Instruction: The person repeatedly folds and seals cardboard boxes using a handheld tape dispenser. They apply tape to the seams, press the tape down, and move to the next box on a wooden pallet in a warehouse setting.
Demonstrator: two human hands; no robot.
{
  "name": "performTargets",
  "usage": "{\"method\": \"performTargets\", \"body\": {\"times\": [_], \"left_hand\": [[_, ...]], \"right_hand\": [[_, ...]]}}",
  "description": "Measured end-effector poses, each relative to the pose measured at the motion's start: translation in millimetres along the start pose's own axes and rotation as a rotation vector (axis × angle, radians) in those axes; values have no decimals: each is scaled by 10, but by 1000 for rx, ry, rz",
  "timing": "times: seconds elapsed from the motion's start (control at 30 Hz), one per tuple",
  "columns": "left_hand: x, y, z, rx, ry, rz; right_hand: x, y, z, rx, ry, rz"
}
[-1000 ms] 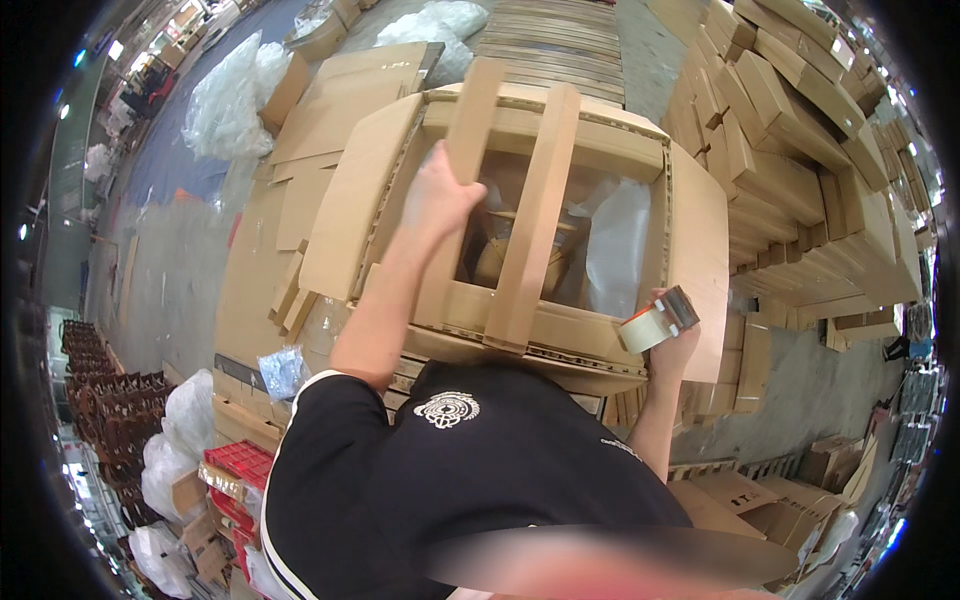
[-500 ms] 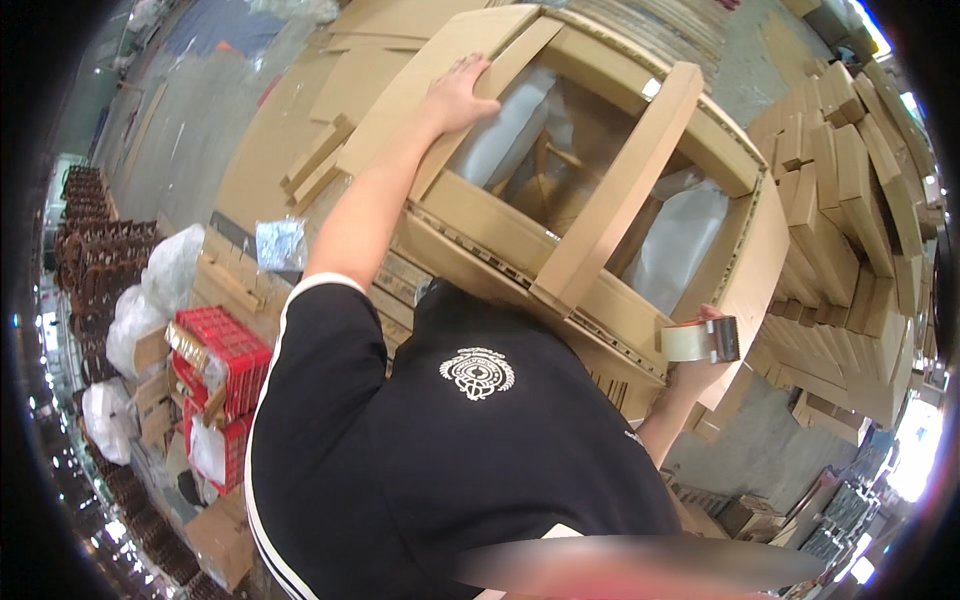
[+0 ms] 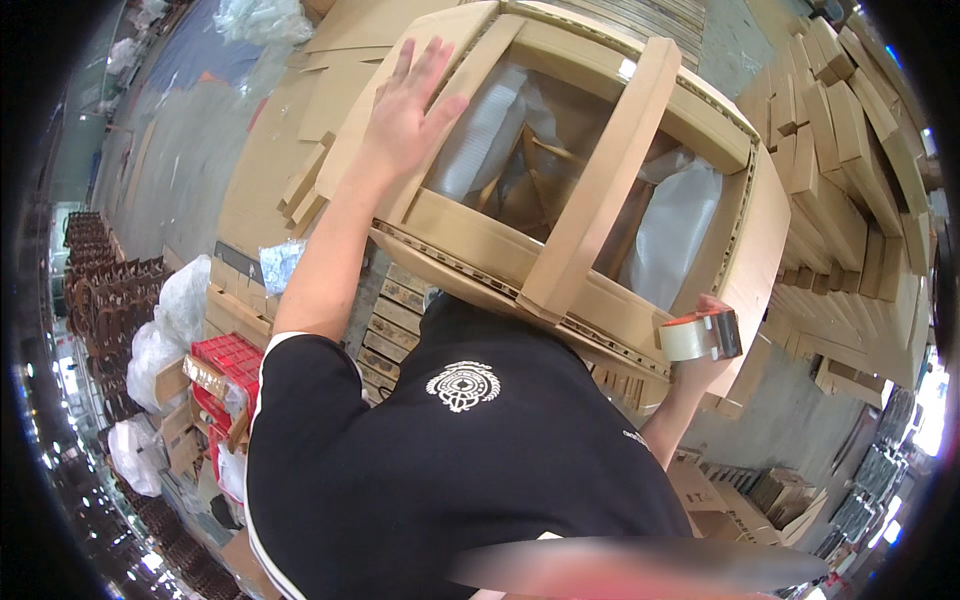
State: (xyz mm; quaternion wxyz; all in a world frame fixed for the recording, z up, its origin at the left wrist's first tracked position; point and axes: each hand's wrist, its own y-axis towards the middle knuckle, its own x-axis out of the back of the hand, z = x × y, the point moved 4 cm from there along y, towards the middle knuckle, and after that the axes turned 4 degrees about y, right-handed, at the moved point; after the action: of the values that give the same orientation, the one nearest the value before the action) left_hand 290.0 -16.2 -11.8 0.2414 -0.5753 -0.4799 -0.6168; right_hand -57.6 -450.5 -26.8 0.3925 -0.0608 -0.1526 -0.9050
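In front of me stands a large open cardboard box [image 3: 480, 225] with its flaps folded out. Cardboard strips line its rim, and a long cardboard strip [image 3: 606, 180] bridges the middle. Inside lie foam-wrapped pieces [image 3: 672, 235] and a brown wooden frame [image 3: 530, 165], partly hidden. My left hand [image 3: 405, 115] is over the left flap, fingers spread, holding nothing; whether it touches the flap I cannot tell. At the near right corner of the box, my right hand [image 3: 703, 375] grips a tape dispenser [image 3: 699, 337] with a roll of clear tape.
Stacked folded cardboard [image 3: 850, 180] stands on the right. To the left are red crates [image 3: 225, 370], plastic-wrapped bundles [image 3: 180, 305] and rows of brown metal parts [image 3: 115, 295]. Flat cardboard sheets [image 3: 270, 150] lie at the far left, and a wooden pallet [image 3: 395, 320] is beneath the box.
My left hand has lifted from the box's left edge and its fingers have spread. The right hand still holds the tape dispenser in nearly the same place. The view has shifted slightly.
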Motion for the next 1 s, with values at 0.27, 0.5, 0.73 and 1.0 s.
{"method": "performTargets", "body": {"times": [0.27, 0.5, 0.73, 1.0], "left_hand": [[-380, 23, 89, 160, 129, 200], [-18, 1334, -81, -37, -272, -298], [-1054, 1677, -418, -139, -117, -146], [-714, 1427, -933, -23, -786, 190]], "right_hand": [[0, 24, -9, -109, 165, -57], [18, 29, 25, -104, 76, -97], [122, 36, -316, -246, 671, -240], [273, 4, -319, -166, 426, -277]]}}
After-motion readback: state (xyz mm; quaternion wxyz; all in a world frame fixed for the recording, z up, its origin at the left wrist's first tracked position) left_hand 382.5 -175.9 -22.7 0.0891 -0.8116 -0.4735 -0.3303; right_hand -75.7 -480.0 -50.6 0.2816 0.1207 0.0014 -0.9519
